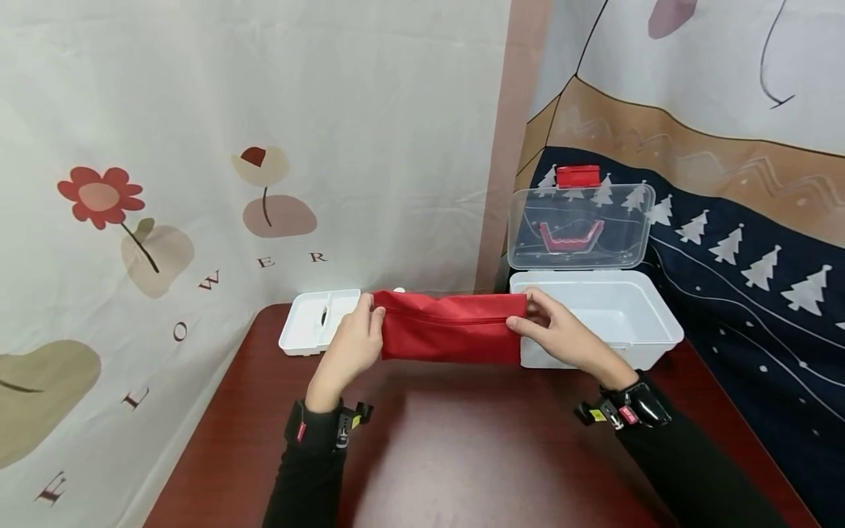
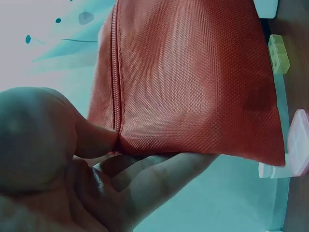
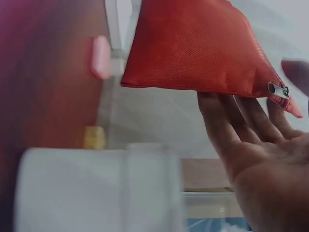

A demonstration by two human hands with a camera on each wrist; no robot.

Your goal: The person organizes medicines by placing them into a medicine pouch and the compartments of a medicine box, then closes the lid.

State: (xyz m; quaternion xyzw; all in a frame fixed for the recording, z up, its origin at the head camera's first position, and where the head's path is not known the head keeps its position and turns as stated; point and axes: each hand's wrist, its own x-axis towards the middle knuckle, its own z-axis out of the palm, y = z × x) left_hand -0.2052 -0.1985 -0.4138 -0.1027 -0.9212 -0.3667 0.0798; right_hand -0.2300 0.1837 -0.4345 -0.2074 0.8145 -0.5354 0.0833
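A red zippered pouch (image 1: 452, 334) is held up lengthwise over the far part of the table, its zip running along the upper front. My left hand (image 1: 356, 341) pinches its left end; in the left wrist view the thumb lies at the end of the zip (image 2: 116, 72) with fingers behind the cloth. At the right end is my right hand (image 1: 557, 330), its fingers behind the pouch and its thumb at the front edge. A metal zip pull (image 3: 278, 90) shows at that end in the right wrist view, close to the thumb.
A white storage box (image 1: 594, 312) stands at the back right, its clear lid (image 1: 581, 213) raised. Behind the left hand lies a white tray (image 1: 323, 315). Small pink (image 3: 100, 57) and yellow (image 3: 94, 137) items sit behind the pouch. Printed cloth hangs behind the brown table (image 1: 449, 455).
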